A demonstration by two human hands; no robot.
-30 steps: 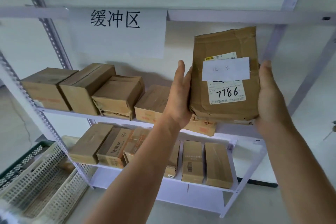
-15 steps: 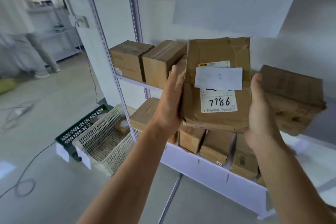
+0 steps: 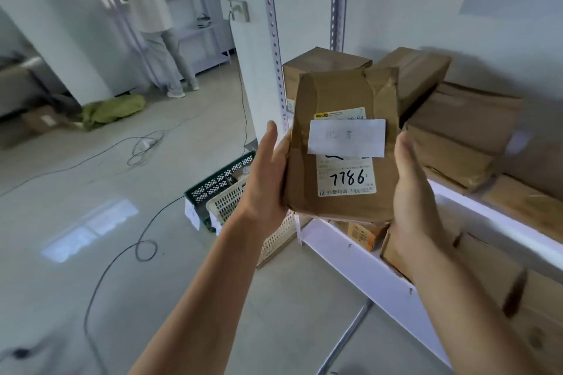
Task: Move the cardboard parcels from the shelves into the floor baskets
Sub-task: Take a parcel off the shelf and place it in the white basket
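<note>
1. A person holds one brown cardboard parcel (image 3: 341,143) up in the air with two bare hands.
2. The left hand (image 3: 265,179) presses flat on the left side of the parcel, with its fingers behind it.
3. The right hand (image 3: 414,192) presses on the right side, so the parcel is squeezed between both hands.
4. The parcel stands upright and is wrinkled at the top.
5. A white paper slip (image 3: 346,137) is stuck on its front, over a bigger label (image 3: 347,176) that says 7786 in black pen.
6. The parcel is in front of the shelf (image 3: 365,265), not on it, and it is well above the floor.
7. More brown boxes (image 3: 463,131) sit on the shelf behind the parcel and to the right.
8. More boxes (image 3: 487,274) sit on the lower shelf, close to the right arm.
9. Two baskets stand on the floor at the left end of the shelf, below the left hand.
10. The green basket (image 3: 213,183) is touching the white basket (image 3: 228,201) beside it.
11. Something brown lies in the green basket, but it is too hidden to tell what it is.
12. Dark cables (image 3: 122,259) curl over the grey floor.
13. Far away, another person (image 3: 152,18) stands at another rack, with a green bag (image 3: 112,109) on the floor nearby.
</note>
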